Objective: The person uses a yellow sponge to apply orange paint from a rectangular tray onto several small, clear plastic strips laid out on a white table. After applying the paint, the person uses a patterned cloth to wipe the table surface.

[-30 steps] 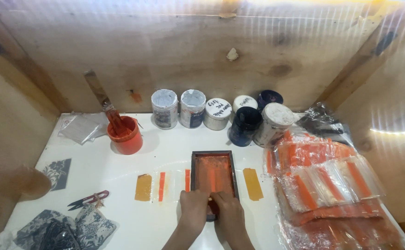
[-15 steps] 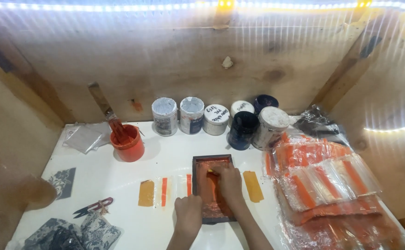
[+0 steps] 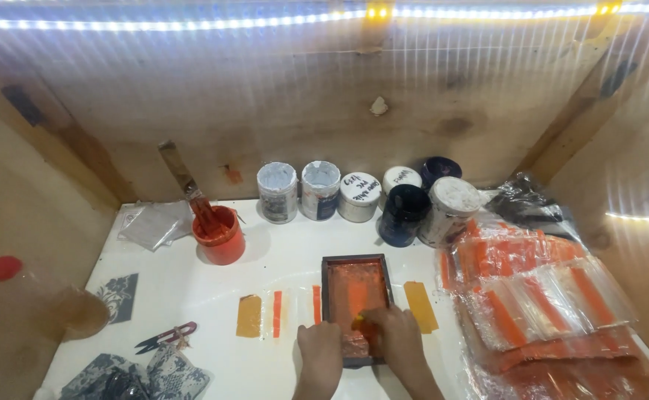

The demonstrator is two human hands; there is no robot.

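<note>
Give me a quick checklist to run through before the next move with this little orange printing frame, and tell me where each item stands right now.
1. Left hand bracing the small dark frame at its lower left edge: ok.
2. Right hand inside the frame, fingers on the orange mesh: ok.
3. Whatever the right hand presses with: cannot tell, it is hidden under the fingers.
4. Frame lying flat on the white table, apart from the orange strips beside it: ok.
5. Orange paint tub upright with its stirring stick inside, off to the left: ok.
6. Snips lying away from both hands: ok.
</note>
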